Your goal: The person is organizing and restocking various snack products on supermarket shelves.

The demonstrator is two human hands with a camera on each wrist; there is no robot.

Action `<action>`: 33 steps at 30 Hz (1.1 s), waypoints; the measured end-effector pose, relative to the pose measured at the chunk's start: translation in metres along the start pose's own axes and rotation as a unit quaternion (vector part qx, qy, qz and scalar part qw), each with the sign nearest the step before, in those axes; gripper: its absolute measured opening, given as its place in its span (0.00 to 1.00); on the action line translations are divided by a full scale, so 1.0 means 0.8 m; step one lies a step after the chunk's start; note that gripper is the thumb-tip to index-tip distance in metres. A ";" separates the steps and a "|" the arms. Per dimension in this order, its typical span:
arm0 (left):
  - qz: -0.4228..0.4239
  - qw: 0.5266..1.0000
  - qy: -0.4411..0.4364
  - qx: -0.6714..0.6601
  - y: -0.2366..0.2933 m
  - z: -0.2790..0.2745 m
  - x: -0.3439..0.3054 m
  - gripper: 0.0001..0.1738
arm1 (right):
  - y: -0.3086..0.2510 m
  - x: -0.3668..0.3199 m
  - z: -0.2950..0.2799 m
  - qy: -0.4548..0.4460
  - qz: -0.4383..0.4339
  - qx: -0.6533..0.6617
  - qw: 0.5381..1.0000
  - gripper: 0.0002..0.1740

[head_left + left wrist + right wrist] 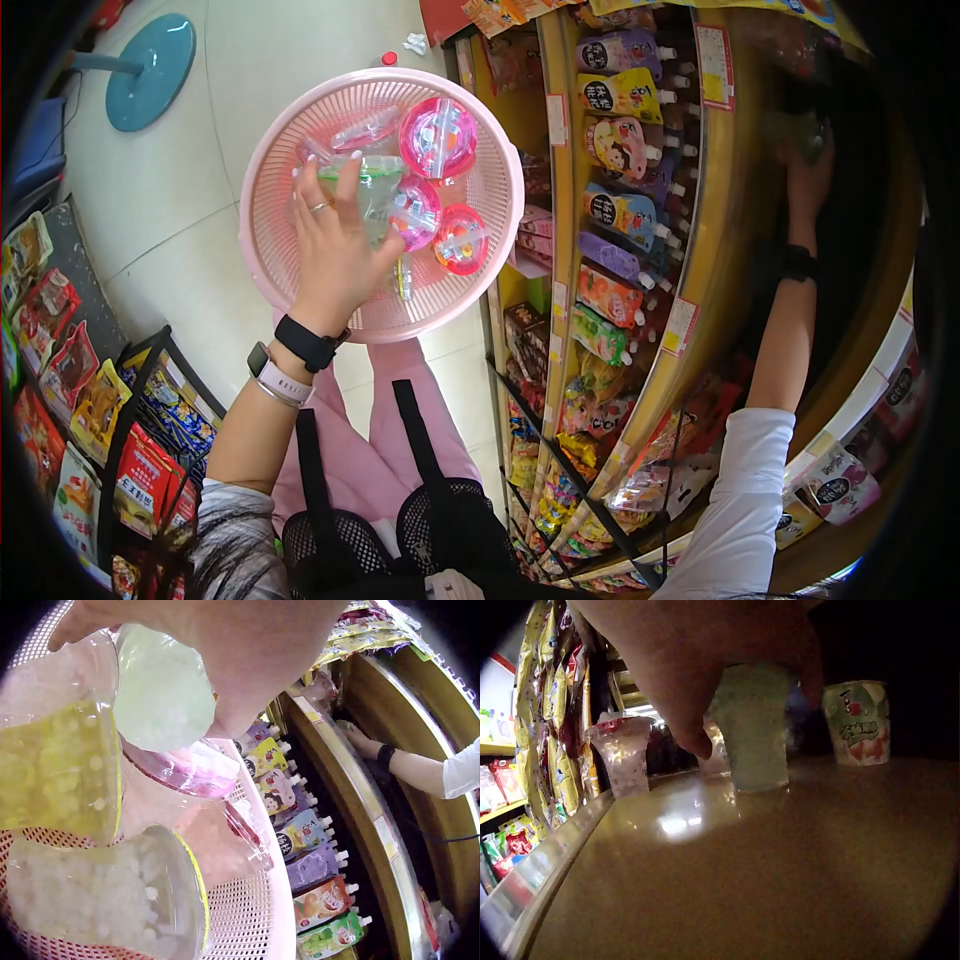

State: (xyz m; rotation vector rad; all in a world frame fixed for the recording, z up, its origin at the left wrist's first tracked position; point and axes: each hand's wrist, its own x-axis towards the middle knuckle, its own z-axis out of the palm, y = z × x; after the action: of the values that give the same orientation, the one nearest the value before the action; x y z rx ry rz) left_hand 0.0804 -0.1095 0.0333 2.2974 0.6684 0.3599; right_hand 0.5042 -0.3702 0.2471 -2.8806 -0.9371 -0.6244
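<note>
The left hand [335, 235] is inside a pink basket [262, 240], its fingers curled round a pale green clear cup [161, 690]. Cups with pink lids [438, 138] lie around it, and in the left wrist view a yellow-filled cup [60, 769] and a whitish one [112, 889] lie below. On a brown shelf [727, 870], the right hand [712, 652] grips an upright pale green cup [751, 727]. Left of that cup stands a clear cup with a red rim [622, 754]; to its right is a printed cup [857, 724].
Spouted pouches [620, 215] line the shelf between basket and right arm. Bagged snacks [150, 480] fill a rack at the lower left. A blue-green round stool [150, 72] stands on the floor at the upper left. Hanging packets [555, 712] are beside the shelf.
</note>
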 end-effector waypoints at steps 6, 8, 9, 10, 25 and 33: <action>-0.040 0.998 -0.043 -0.005 0.003 0.002 0.002 0.50 | 0.001 0.025 0.001 -0.048 0.179 0.133 0.974 0.34; -0.043 0.998 -0.040 -0.023 0.004 0.003 0.003 0.50 | 0.006 0.025 -0.001 -0.048 0.169 0.138 0.975 0.34; -0.048 0.997 -0.040 -0.040 0.003 0.003 0.002 0.49 | 0.007 0.022 -0.001 -0.051 0.160 0.142 0.975 0.35; -0.049 0.997 -0.039 -0.038 0.001 0.004 0.001 0.49 | 0.008 0.015 -0.001 -0.052 0.159 0.144 0.975 0.35; -0.045 0.997 -0.059 -0.036 -0.003 0.001 -0.001 0.47 | -0.220 -0.215 -0.057 0.068 0.012 0.234 0.970 0.29; -0.055 0.986 -0.139 -0.079 -0.021 -0.021 0.002 0.49 | -0.367 -0.280 0.048 -0.252 -0.098 0.369 0.889 0.33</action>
State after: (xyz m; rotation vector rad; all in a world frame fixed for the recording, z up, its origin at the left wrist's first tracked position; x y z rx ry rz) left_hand 0.0687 -0.0891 0.0336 2.0971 0.5987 0.0371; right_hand 0.1847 -0.2488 0.1019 -2.2640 -1.1903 0.4430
